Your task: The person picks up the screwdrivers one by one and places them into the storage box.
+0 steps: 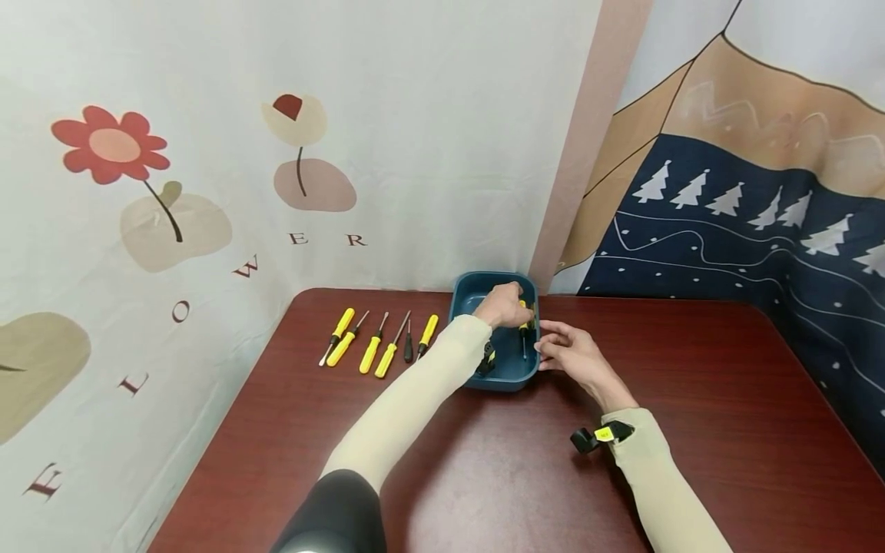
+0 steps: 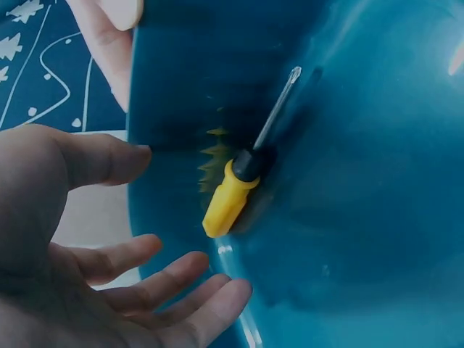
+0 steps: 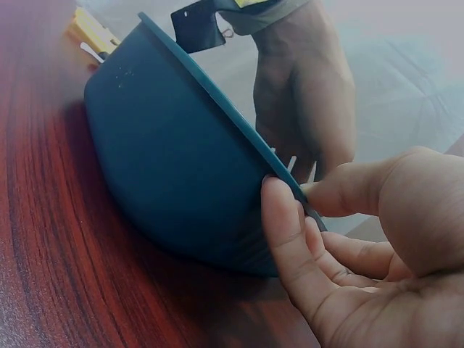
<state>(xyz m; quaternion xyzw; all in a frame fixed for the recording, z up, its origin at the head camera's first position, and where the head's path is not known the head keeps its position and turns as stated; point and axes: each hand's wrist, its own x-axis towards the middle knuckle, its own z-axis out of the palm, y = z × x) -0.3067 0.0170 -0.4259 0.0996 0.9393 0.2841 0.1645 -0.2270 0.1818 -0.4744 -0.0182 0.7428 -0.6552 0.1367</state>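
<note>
A dark teal plastic bin (image 1: 512, 378) stands at the back of the table. My left hand (image 1: 502, 306) reaches over it, thumb and fingers spread apart near the inner wall, with nothing between them. Just beyond those fingertips a yellow-and-black screwdriver (image 2: 233, 190) lies on the bin floor against the side, its metal tip pointing away. At the bin's right rim is my right hand (image 1: 570, 355); its curled fingers pinch the rim, one fingertip on the outer wall and another at the top edge.
Left of the bin, several yellow-handled screwdrivers (image 1: 372, 355) and a black-handled one (image 1: 408, 349) lie in a row on the reddish-brown table (image 1: 691, 369). Directly behind the table hangs a printed curtain (image 1: 429, 153).
</note>
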